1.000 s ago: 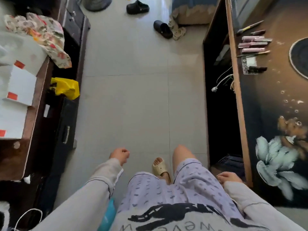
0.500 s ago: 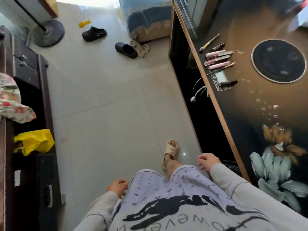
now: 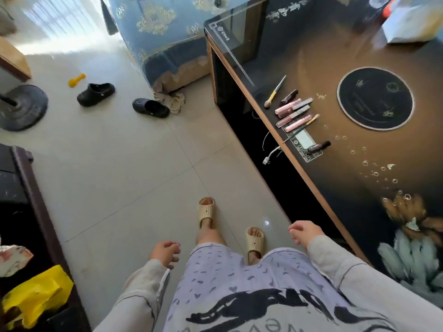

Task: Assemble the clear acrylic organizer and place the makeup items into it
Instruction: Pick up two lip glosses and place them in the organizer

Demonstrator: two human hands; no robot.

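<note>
Nothing's really started yet, I'd call this the walk-up step. Both hands are empty. The left hand point(image 3: 165, 254) hangs low in the frame beside the shorts, fingers loosely curled around nothing. The right hand point(image 3: 303, 232) hangs lower right of centre near the table point(image 3: 335, 56) edge, just as relaxed, holding nothing.

The makeup point(image 3: 293, 111) lies in a row by the table's left edge, right of centre in the frame: pink tubes, 2 dark tubes, a brush.

I can't spot the acrylic organizer anywhere. It might be in the white pack point(image 3: 412, 22) at the upper right, can't tell.

My guess for the next move: face the table, find the organizer parts and put those together before touching the makeup.
</note>
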